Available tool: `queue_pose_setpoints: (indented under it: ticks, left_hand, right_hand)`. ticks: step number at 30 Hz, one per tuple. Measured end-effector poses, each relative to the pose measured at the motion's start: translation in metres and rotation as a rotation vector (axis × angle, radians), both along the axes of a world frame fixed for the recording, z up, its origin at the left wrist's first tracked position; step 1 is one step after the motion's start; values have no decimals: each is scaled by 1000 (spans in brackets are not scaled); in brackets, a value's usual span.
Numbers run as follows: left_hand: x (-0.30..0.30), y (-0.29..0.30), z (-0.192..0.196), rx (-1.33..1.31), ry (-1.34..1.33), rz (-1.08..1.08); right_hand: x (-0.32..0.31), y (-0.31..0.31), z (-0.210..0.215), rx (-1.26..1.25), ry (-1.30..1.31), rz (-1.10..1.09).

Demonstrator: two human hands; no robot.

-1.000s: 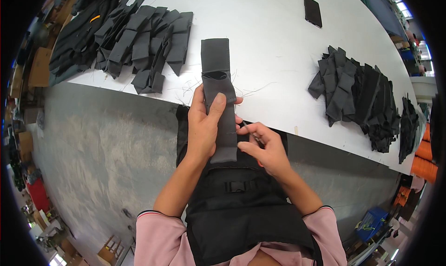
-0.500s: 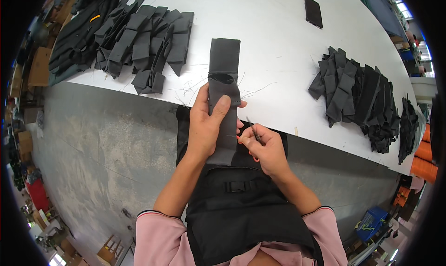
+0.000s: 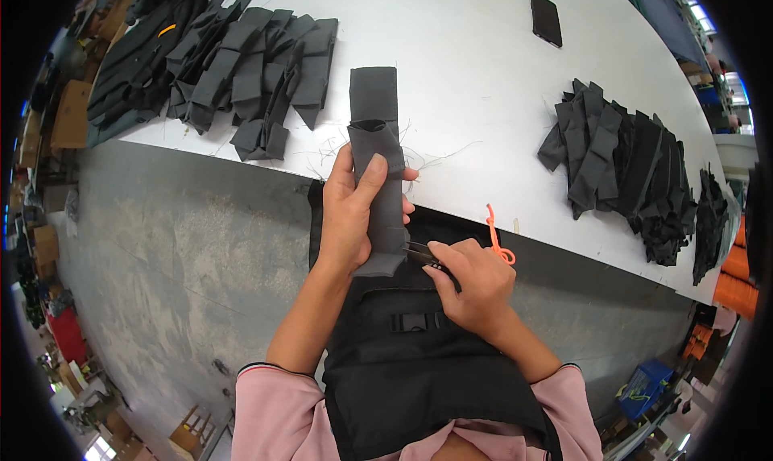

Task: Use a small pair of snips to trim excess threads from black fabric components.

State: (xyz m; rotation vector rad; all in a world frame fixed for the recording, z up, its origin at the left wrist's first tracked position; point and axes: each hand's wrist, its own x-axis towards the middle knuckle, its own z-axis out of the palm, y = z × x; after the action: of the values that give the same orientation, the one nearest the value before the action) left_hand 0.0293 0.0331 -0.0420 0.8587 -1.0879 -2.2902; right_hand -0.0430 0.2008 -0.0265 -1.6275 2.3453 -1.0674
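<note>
A long strip of dark grey fabric, folded and stitched partway along, stands out from my left hand. My left thumb presses on its face while the fingers wrap behind it. In my right hand is a pair of small dark thread snips, pinched between thumb and fingers. Their tips point left and meet the strip's right edge near its lower end; whether they touch it I cannot tell. An orange cord with a loop hangs out beside my right hand, seemingly tied to the snips.
Several folded grey fabric strips lie in a pile at the table's far left, with another pile at the right. A black phone rests on the white table. Loose threads are scattered near the front edge.
My right hand has turned and moved slightly down and right, bringing the snips' tips to the strip's lower edge. The orange cord has swung out to the right. The strip shifted a little left.
</note>
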Motion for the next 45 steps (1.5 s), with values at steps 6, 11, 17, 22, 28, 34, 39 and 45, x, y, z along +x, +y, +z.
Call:
queue_pose_setpoints:
  ticks: [6,11,17,22,28,34,39,45]
  left_hand:
    - [-3,3,6,-57,-64,25]
    - [1,-2,1,9,-74,-11]
    - [1,3,-5,34,-88,-61]
    - [-1,4,-8,-6,-60,-35]
    - [2,5,-15,-55,-80,-8]
    - [0,7,-4,23,-47,-24]
    - [3,7,3,35,-54,-44]
    - [4,9,2,55,-34,-88]
  right_hand:
    - [-1,-3,3,11,179,56]
    - [2,-4,-10,-25,143,58]
    - [5,-9,-16,-9,95,67]
    - [4,-9,-20,-121,-997,-45]
    - [-12,-3,-8,-609,-2071,112]
    - [-4,-5,-2,-33,-539,9]
    - [-4,-11,-6,22,-143,77]
    - [-10,-17,-8,99,-108,198]
